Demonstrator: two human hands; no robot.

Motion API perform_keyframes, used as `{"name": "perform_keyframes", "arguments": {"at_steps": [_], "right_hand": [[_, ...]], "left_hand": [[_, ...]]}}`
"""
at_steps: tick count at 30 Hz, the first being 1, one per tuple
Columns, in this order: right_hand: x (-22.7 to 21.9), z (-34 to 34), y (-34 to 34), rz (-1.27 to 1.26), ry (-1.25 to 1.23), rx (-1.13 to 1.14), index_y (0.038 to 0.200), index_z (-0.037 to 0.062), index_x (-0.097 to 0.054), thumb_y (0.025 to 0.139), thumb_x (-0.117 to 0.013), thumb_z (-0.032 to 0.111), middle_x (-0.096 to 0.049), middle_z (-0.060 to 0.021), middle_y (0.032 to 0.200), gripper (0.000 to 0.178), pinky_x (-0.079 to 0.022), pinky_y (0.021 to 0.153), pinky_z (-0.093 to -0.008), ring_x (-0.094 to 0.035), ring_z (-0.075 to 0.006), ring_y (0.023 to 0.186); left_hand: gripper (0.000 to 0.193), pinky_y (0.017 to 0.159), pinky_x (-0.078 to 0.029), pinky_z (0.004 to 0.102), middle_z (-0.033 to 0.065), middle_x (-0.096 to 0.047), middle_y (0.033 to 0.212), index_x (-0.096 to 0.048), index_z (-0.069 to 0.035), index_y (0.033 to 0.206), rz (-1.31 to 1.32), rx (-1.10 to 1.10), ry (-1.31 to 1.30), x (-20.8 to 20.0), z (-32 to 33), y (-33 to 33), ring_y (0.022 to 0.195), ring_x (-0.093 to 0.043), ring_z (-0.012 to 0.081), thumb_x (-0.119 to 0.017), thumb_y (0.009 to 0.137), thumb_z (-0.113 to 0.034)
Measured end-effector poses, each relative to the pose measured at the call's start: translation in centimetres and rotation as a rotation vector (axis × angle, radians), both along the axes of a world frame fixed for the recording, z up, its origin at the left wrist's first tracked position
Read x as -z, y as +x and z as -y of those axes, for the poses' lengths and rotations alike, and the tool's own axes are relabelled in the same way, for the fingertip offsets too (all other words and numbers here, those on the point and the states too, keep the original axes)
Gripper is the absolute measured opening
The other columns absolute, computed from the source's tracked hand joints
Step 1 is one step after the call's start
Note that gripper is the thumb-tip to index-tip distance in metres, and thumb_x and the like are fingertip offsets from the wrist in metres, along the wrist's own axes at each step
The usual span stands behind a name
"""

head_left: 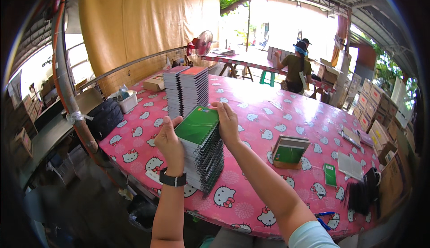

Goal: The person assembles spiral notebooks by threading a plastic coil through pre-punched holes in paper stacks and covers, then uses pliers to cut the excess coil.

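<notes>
A tall stack of spiral notebooks (199, 151) with a green top cover stands at the near edge of the table. Their black coil bindings face right. My left hand (169, 141) is pressed to the stack's left side, thumb up by the top cover; its other fingers are partly hidden. Against the far right corner lies my right hand (227, 121), its fingers reaching along the upper edge. The stack is held between both hands. Just beyond stand two more stacks: one of notebooks with orange-red tops (195, 86), the other with duller reddish tops (174, 89).
Pink patterned cloth (251, 194) covers the table. To the right are a small holder with green notebooks (289, 151), a green booklet (330, 175), blue-handled scissors (323, 220) and black coils (358, 196). Cardboard boxes (374, 100) line the right side. A person (295, 69) works at a farther table.
</notes>
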State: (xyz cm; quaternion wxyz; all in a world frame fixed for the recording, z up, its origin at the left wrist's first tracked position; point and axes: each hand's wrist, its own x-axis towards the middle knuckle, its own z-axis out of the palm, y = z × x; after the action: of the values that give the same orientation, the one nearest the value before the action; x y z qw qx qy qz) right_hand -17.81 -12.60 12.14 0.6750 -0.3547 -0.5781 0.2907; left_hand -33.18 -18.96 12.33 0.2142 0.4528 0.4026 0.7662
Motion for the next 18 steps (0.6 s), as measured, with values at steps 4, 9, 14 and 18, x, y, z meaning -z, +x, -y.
{"name": "perform_keyframes", "arguments": {"at_steps": [4,9,14,18], "right_hand": [[0.1,2.9,3.1,0.077,-0.074,-0.15,0.135,0.0041,-0.046,0.096,-0.053,0.034,-0.05,-0.0167,0.137,0.05,-0.044,0.096,-0.0325,-0.051,-0.0213,0.123],[8.9,6.2,21.7,0.257,-0.236,0.39,0.108,-0.0015,-0.064,0.087,-0.062,0.017,-0.07,-0.0125,0.098,0.028,-0.052,0.078,-0.0328,-0.067,-0.0217,0.087],[18.2,8.3,34.8,0.214,-0.374,0.878,0.114,0.0011,-0.06,0.075,-0.074,0.018,-0.066,-0.0142,0.104,0.045,-0.051,0.079,-0.0361,-0.064,-0.0268,0.092],[19.8,7.5,33.8,0.197,-0.443,1.003,0.113,0.0011,-0.055,0.067,-0.082,0.022,-0.064,-0.0134,0.1,0.057,-0.05,0.078,-0.0367,-0.063,-0.0274,0.09]], "left_hand": [[0.065,0.092,-0.041,0.0309,0.0126,-0.063,0.118,-0.059,0.003,0.12,-0.107,-0.071,-0.044,2.2,-1.8,-2.0,0.103,-0.058,0.0185,-0.026,0.101,-0.05],[0.055,0.107,-0.027,0.039,0.0131,-0.045,0.14,-0.04,0.0,0.138,-0.046,0.117,0.313,2.1,4.8,-5.6,0.129,-0.042,0.0237,-0.026,0.102,-0.04],[0.038,0.101,-0.034,0.0374,0.0156,-0.052,0.121,-0.05,0.001,0.117,-0.073,-0.046,0.528,6.2,11.8,-3.0,0.114,-0.048,0.0239,-0.035,0.099,-0.03],[0.032,0.089,-0.038,0.0349,0.0138,-0.049,0.108,-0.048,-0.002,0.107,-0.244,-0.022,0.571,8.7,13.7,3.3,0.101,-0.048,0.0242,-0.039,0.095,-0.031]]}}
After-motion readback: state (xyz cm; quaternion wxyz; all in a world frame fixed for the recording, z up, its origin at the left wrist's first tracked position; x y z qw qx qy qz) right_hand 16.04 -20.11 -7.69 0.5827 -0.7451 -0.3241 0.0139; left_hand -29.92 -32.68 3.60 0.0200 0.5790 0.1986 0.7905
